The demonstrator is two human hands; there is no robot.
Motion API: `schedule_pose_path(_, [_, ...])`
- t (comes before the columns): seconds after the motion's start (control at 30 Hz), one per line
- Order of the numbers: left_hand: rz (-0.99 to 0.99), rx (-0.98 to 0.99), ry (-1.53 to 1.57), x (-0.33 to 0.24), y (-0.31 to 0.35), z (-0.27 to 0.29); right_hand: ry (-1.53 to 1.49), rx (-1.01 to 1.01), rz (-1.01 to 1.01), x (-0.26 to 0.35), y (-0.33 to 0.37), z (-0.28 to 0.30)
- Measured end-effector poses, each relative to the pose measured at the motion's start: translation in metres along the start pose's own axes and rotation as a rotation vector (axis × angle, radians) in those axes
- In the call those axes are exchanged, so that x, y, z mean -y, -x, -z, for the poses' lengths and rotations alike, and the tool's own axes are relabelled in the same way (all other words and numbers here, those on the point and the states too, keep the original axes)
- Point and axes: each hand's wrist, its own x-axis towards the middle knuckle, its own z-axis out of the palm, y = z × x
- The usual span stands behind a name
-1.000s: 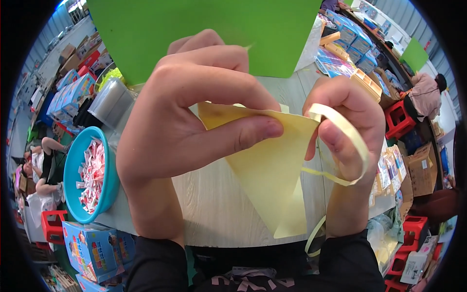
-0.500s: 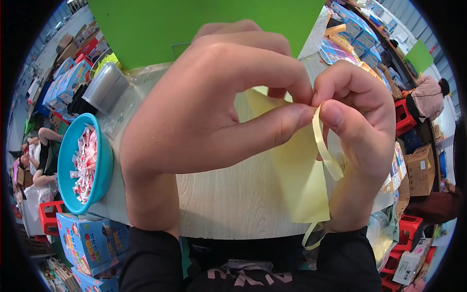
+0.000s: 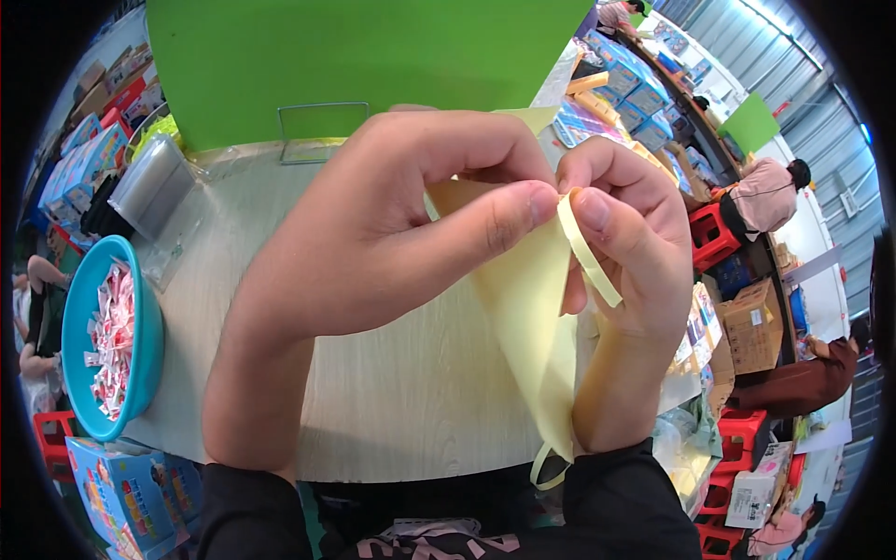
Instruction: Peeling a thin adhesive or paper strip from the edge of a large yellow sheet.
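Both hands meet in front of me above the table, pinching a thin pale yellow ribbon (image 3: 591, 257) between thumbs and index fingers. My left hand (image 3: 383, 215) grips close to the ribbon's top end, its other fingers curled behind. My right hand (image 3: 644, 224) holds the same spot from the other side, and a short length of ribbon curves down over it. Below and behind the fingers hangs a smooth, pale yellow sheet (image 3: 527, 327), its upper part hidden by my hands. At its lower corner dangles a ribbon loop (image 3: 551, 469) beside my right sleeve.
A turquoise basin (image 3: 147, 350) of small red-and-white packets stands at the left table edge, near a clear plastic box (image 3: 149, 182). A wire stand (image 3: 322, 105) sits before the green panel (image 3: 364, 56). Blue cartons (image 3: 131, 495) and red stools (image 3: 714, 233) flank the table; people work on the right.
The view has shifted, so my hands and the table sit farther left and lower. The yellow sheet hangs narrower, turned more edge-on. Both hands keep their pinch on the ribbon.
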Motion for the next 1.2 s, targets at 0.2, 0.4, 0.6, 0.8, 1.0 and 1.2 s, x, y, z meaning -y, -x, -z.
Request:
schedule_pose_path(0.2, [-0.073, -0.013, -0.027, -0.001, -0.002, 0.004, 0.104, 0.025, 0.026, 0.001, 0.002, 0.000])
schedule_pose_path(0.4, [-0.157, -0.003, -0.190, 0.004, -0.003, 0.005, 0.215, -0.023, 0.022, 0.004, 0.007, -0.005])
schedule_pose_path(0.6, [-0.234, 0.013, -0.244, 0.007, -0.005, 0.005, 0.132, 0.013, -0.024, 0.007, 0.009, -0.003])
schedule_pose_path(0.8, [-0.204, -0.015, -0.150, 0.004, -0.003, 0.001, 0.145, -0.014, 0.061, 0.002, 0.008, -0.010])
schedule_pose_path(1.0, [-0.252, -0.021, -0.204, 0.002, -0.003, 0.000, 0.095, 0.020, 0.203, -0.004, 0.007, -0.007])
schedule_pose_path(1.2, [-0.317, -0.066, -0.286, -0.003, -0.003, -0.003, 0.171, 0.029, 0.340, -0.007, 0.004, -0.006])
